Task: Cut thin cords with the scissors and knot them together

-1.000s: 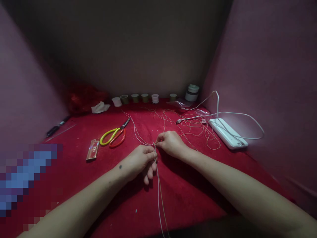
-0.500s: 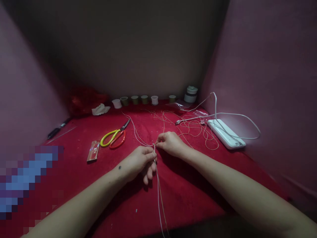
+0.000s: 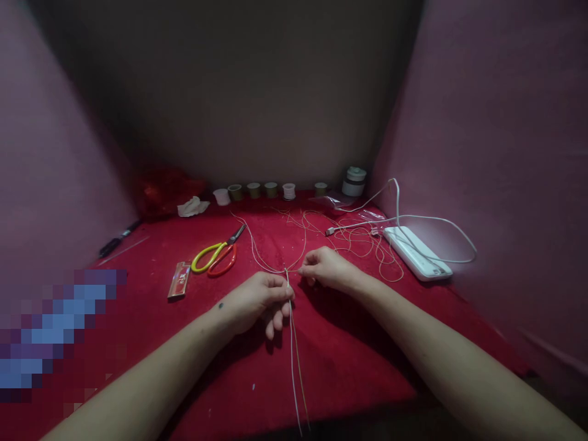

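My left hand [image 3: 271, 300] pinches a bundle of thin cords between thumb and forefinger, its other fingers loosely curled. White cords [image 3: 292, 361] and a tan cord [image 3: 301, 373] hang from the pinch toward the table's front edge. Just above the fingertips the cords meet at a small join [image 3: 286, 271]. From there, two pale strands [image 3: 254, 245] curve away to the upper left. To the right of the join, my right hand [image 3: 321, 266] is closed in a pinch on a thin tan cord [image 3: 294, 271], which stretches between the join and its fingertips.
Scissors [image 3: 223, 250] with yellow and red handles and a small packet [image 3: 179, 280] lie at left. Tangled tan cord [image 3: 358, 239] and a white power bank [image 3: 418, 254] with a cable [image 3: 441, 218] are at right. Thread spools [image 3: 253, 190] and a jar [image 3: 354, 182] line the back.
My right hand has moved a little to the right, away from the join, drawing the tan cord out. My left hand keeps its pinch. The whole view has shifted slightly.
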A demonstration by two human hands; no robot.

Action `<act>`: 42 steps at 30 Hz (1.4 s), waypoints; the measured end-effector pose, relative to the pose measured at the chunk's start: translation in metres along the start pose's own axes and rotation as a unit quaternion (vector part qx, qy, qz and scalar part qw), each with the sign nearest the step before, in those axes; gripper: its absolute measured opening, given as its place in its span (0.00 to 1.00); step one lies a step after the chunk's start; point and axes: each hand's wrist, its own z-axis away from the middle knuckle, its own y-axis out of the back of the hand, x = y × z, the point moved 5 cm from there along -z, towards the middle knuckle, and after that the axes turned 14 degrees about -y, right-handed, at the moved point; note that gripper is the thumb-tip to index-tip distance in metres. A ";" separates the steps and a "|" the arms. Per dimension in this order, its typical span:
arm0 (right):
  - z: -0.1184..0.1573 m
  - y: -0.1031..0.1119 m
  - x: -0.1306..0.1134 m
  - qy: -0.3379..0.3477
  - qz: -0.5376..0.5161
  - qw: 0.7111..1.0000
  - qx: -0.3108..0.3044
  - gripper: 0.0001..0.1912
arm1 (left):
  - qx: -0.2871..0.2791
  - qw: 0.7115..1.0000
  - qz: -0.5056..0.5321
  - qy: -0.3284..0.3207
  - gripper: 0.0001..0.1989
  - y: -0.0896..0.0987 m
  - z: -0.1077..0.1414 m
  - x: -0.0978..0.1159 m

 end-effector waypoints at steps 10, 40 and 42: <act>0.010 -0.014 0.000 -0.077 -0.346 0.918 -0.177 0.06 | -0.007 0.987 0.135 -0.086 0.06 0.002 0.002 0.005; 0.008 -0.003 0.010 -0.103 -0.326 0.919 -0.196 0.04 | 0.039 0.946 -0.320 -0.022 0.12 0.034 0.034 0.047; 0.004 0.002 0.012 -0.089 -0.303 0.939 -0.134 0.06 | 0.096 0.946 -0.305 -0.055 0.12 0.061 0.044 0.064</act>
